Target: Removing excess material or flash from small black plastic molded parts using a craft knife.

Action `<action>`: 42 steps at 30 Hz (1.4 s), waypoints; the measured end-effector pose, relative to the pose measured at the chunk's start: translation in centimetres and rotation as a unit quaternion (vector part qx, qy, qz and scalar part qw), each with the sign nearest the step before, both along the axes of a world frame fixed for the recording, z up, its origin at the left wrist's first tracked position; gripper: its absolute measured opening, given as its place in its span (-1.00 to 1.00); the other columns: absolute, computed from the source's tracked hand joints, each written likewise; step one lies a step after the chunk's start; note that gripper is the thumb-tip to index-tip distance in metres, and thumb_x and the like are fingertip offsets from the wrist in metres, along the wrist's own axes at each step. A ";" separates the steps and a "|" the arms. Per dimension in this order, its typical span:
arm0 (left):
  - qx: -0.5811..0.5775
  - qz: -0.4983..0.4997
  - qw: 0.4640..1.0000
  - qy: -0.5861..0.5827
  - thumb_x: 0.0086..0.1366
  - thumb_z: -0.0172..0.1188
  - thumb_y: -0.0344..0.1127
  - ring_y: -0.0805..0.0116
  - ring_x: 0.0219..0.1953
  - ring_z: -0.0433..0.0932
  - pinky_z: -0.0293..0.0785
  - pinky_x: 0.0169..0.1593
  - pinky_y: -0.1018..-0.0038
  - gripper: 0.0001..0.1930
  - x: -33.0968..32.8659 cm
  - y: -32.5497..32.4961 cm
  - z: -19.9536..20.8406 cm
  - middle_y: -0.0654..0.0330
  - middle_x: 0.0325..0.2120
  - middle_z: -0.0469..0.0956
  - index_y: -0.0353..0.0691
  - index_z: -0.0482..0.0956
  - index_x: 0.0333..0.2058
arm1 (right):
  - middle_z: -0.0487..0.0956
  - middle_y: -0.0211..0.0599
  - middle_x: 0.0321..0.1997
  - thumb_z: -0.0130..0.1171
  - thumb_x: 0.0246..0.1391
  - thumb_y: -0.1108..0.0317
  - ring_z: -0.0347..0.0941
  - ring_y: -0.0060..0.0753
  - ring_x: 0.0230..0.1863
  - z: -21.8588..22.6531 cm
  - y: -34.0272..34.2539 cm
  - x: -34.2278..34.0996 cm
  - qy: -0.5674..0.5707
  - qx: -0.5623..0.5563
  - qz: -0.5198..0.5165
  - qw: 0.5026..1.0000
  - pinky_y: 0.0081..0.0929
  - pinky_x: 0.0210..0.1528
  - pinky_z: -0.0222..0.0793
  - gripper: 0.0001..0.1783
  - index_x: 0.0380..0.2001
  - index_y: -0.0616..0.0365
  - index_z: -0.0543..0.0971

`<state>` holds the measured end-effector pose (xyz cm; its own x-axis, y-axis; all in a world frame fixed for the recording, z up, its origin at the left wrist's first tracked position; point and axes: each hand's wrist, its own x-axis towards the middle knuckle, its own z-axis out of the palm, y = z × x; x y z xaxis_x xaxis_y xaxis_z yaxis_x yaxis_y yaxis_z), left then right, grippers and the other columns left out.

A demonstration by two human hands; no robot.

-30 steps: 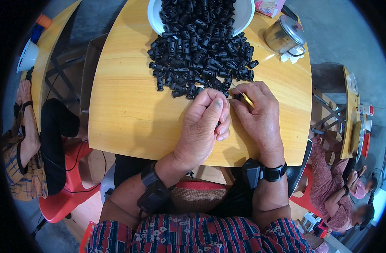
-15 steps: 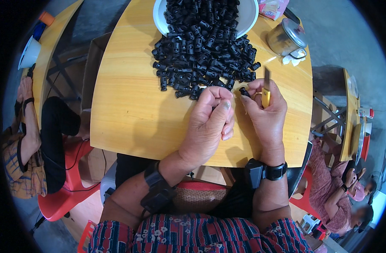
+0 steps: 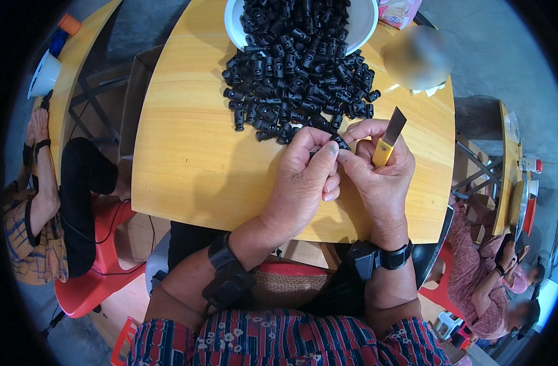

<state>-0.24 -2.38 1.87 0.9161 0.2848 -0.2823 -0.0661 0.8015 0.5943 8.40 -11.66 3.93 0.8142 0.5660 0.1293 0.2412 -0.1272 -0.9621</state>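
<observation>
A pile of black cord locks [image 3: 297, 79] spills off a white basin [image 3: 365, 24] onto the wooden table. Just in front of it, my left hand [image 3: 306, 174] is closed, thumb against the curled fingers, pinching a black cord lock [image 3: 340, 142]. My right hand [image 3: 379, 165] has its thumb and forefinger tips at the far end of that same cord lock. Its other fingers are wrapped around a yellow-handled cutter knife [image 3: 382, 152], the blade pointing up and away from me. What else my left fingers cover is hidden.
A blurred round thing [image 3: 418, 58] stands at the table's far right, beside a pink package [image 3: 398, 12]. People sit at tables on both sides: one on a red chair [image 3: 105, 256] at left, others at right. The yellow table [image 3: 187, 152] curves close before me.
My right hand has brought the cord lock over to my left fingers, which now grip it too. The cutter has tilted to the right. The head view has shifted slightly.
</observation>
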 end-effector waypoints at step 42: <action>-0.041 -0.005 0.999 0.012 0.38 -0.12 -0.30 0.70 -0.64 0.11 0.03 -0.58 0.71 -0.94 0.3 0.4 0.2 0.44 -0.60 0.23 -0.04 0.29 -0.32 | 0.63 -0.31 -0.33 0.36 -0.27 0.55 0.57 -0.40 -0.30 -0.6 0.1 0.3 -0.250 -0.012 0.014 0.968 -0.59 -0.25 0.47 -0.67 -0.31 0.10 0.62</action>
